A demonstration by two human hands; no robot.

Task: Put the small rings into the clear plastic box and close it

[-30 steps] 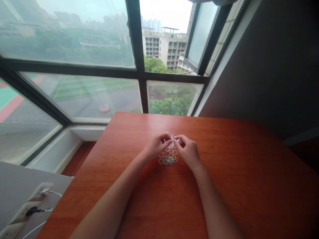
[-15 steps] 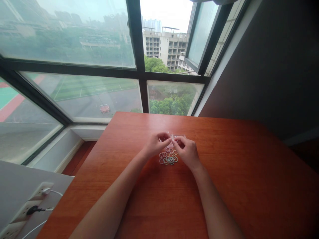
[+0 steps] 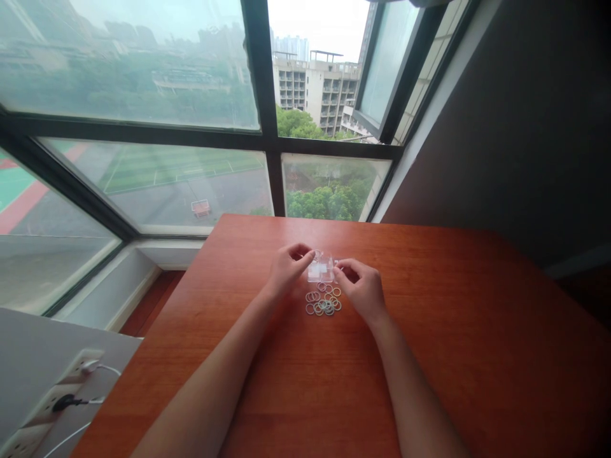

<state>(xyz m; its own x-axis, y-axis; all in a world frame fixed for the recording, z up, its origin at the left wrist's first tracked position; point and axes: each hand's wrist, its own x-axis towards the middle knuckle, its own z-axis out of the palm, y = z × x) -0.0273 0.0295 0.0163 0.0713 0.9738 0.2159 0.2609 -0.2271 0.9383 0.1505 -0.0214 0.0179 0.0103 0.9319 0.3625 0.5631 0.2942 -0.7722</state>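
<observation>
A small clear plastic box (image 3: 319, 273) lies on the table between my two hands. My left hand (image 3: 288, 268) is at its far left corner, thumb and fingers pinched together; a few pale ring shapes show by the fingertips, and whether they are held I cannot tell. At the box's right side is my right hand (image 3: 363, 289), also pinched, with something pale and too small to name at its fingertips. Just in front of the box several thin elastic-looking rings (image 3: 326, 307) in pink, yellow and grey-green lie in a loose, partly overlapping cluster.
The reddish-brown wooden table (image 3: 310, 394) reaches up to dark-framed windows (image 3: 274, 172). A dark wall (image 3: 496, 127) stands at the right. Low on the left, a white power strip (image 3: 52, 404) has plugs and cables in it.
My left hand has moved left and slightly away from me, apart from my right hand. My right hand has shifted slightly right. More of the clear box now shows between them.
</observation>
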